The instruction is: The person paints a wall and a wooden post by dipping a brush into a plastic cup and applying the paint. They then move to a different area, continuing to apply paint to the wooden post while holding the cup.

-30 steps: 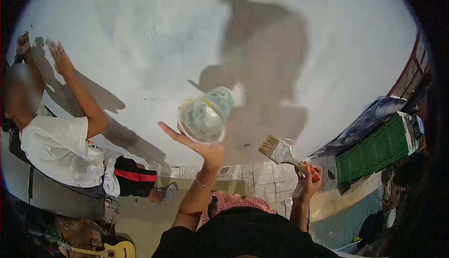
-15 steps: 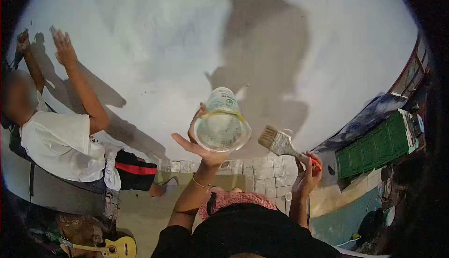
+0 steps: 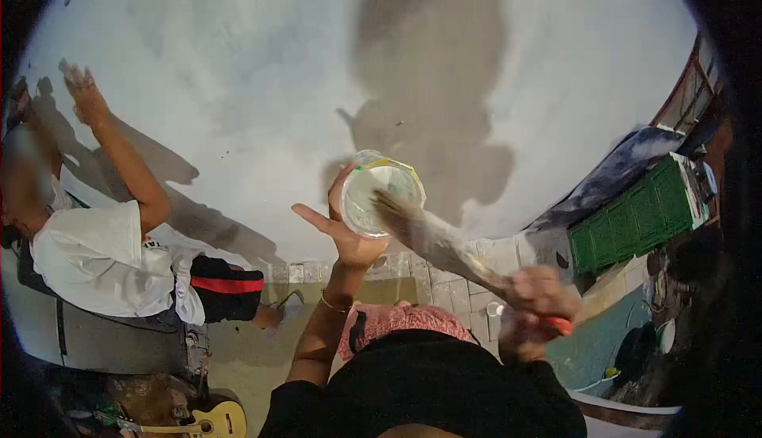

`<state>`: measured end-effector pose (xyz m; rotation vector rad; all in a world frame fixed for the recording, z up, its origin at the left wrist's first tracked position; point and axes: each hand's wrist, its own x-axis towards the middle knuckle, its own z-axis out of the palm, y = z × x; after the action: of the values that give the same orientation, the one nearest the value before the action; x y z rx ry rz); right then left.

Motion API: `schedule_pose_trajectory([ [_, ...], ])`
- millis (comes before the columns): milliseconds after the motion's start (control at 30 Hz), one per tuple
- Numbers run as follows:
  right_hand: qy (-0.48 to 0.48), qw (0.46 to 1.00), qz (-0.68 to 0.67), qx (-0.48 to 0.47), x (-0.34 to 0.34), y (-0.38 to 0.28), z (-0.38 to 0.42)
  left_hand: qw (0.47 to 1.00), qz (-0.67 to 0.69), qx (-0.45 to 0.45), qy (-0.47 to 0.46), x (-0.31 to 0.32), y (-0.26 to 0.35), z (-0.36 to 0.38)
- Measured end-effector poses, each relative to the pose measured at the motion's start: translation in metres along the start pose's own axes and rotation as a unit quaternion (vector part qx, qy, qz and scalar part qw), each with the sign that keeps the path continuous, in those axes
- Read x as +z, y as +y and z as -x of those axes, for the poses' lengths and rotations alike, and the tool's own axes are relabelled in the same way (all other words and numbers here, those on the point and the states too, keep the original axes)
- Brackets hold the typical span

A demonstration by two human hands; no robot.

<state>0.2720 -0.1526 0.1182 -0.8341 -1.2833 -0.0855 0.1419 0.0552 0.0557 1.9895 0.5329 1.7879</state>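
Observation:
My left hand (image 3: 353,239) holds a clear plastic tub (image 3: 363,214) from beneath and the left side, its open mouth turned toward me and whitish matter inside. The thumb sticks out to the left. My right hand (image 3: 544,307), blurred by motion, grips the orange-red handle of a wide paintbrush (image 3: 444,246). The brush is smeared with white, and its bristles lie over the tub's opening; whether they touch the inside cannot be made out. Behind both hands rises a pale wall (image 3: 270,104) bearing my shadow.
At the left a person in a white shirt (image 3: 91,259) raises both arms to the wall. A yellow guitar (image 3: 218,422) lies at the lower left. A green crate (image 3: 631,219) and dark sheeting (image 3: 607,176) are at the right. Tiles (image 3: 448,295) run along the wall's base.
The brush has swung left and forward over the tub's mouth, its handle now lower right. The tub's opening faces me more squarely. The wall and the other person appear shifted slightly left.

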Motion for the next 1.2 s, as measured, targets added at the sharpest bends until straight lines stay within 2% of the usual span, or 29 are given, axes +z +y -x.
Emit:
schedule_pose_trajectory([
  [67, -0.105, 0.992, 0.05, 0.04, 0.01, -0.003, -0.02, 1.0, -0.014, 0.024, -0.001, 0.004, 0.0, 0.001],
  [100, -0.102, 0.993, 0.05, 0.041, 0.015, 0.003, -0.025, 0.999, 0.007, 0.033, 0.007, 0.005, -0.002, 0.002],
  [167, -0.161, 0.984, 0.077, 0.005, 0.023, 0.016, -0.03, 0.999, 0.026, 0.042, 0.012, 0.007, -0.005, 0.003],
  [267, -0.159, 0.983, 0.09, -0.029, 0.038, 0.024, -0.035, 0.998, 0.041, 0.047, 0.006, 0.006, -0.006, 0.004],
  [333, -0.143, 0.986, 0.088, -0.023, 0.043, 0.029, -0.032, 0.996, -0.009, 0.084, -0.023, 0.005, -0.002, 0.0],
  [400, -0.122, 0.989, 0.081, 0.034, 0.048, 0.031, -0.032, 0.998, 0.011, 0.06, -0.022, 0.013, -0.007, 0.009],
  [467, -0.101, 0.991, 0.085, 0.037, 0.055, 0.041, -0.027, 0.997, 0.054, 0.057, 0.02, 0.02, -0.013, 0.015],
  [500, -0.036, 0.992, 0.014, 0.119, 0.058, 0.047, -0.021, 1.0, -0.016, 0.02, -0.008, 0.017, -0.006, 0.013],
  [533, 0.031, 0.978, -0.057, 0.199, 0.06, 0.052, -0.016, 1.0, -0.015, 0.022, -0.008, 0.015, -0.006, 0.015],
  [600, 0.064, 0.974, -0.079, 0.204, 0.057, 0.059, -0.011, 0.998, -0.044, 0.019, -0.039, 0.014, -0.009, 0.016],
  [633, 0.111, 0.957, -0.116, 0.242, 0.055, 0.061, -0.01, 0.995, -0.071, 0.026, -0.06, 0.012, -0.008, 0.014],
  [667, 0.159, 0.935, -0.153, 0.279, 0.053, 0.063, -0.009, 0.995, -0.071, 0.027, -0.059, 0.015, -0.012, 0.014],
  [733, 0.186, 0.918, -0.178, 0.303, 0.05, 0.068, -0.007, 0.996, -0.013, 0.09, 0.02, 0.025, -0.018, 0.012],
  [767, 0.222, 0.89, -0.213, 0.337, 0.047, 0.071, -0.004, 0.995, -0.059, 0.083, -0.002, 0.023, -0.017, 0.014],
  [833, 0.269, 0.845, -0.241, 0.393, 0.037, 0.082, 0.007, 0.998, -0.041, 0.056, -0.011, 0.025, -0.016, 0.018],
  [867, 0.271, 0.848, -0.241, 0.387, 0.035, 0.085, 0.011, 0.999, -0.027, 0.026, -0.02, 0.025, -0.017, 0.02],
  [933, 0.35, 0.781, -0.285, 0.432, 0.03, 0.088, 0.018, 0.999, -0.028, 0.019, -0.021, 0.027, -0.019, 0.028],
  [967, 0.352, 0.77, -0.288, 0.448, 0.025, 0.091, 0.022, 0.999, -0.011, -0.031, -0.022, 0.028, -0.021, 0.034],
  [1000, 0.352, 0.776, -0.29, 0.436, 0.021, 0.095, 0.028, 0.997, 0.007, -0.079, -0.022, 0.03, -0.022, 0.038],
  [1033, 0.366, 0.76, -0.32, 0.431, 0.016, 0.1, 0.034, 0.997, -0.029, -0.064, -0.036, 0.031, -0.018, 0.035],
  [1067, 0.378, 0.745, -0.35, 0.424, 0.017, 0.102, 0.04, 0.995, -0.038, -0.086, -0.042, 0.027, -0.015, 0.038],
  [1100, 0.374, 0.755, -0.355, 0.405, 0.014, 0.105, 0.04, 0.993, -0.047, -0.103, -0.045, 0.027, -0.012, 0.04],
  [1167, 0.398, 0.74, -0.352, 0.413, 0.012, 0.109, 0.049, 0.977, -0.059, -0.188, -0.078, 0.019, -0.015, 0.052],
  [1200, 0.394, 0.749, -0.356, 0.397, 0.01, 0.111, 0.053, 0.981, -0.05, -0.173, -0.072, 0.016, -0.016, 0.057],
])
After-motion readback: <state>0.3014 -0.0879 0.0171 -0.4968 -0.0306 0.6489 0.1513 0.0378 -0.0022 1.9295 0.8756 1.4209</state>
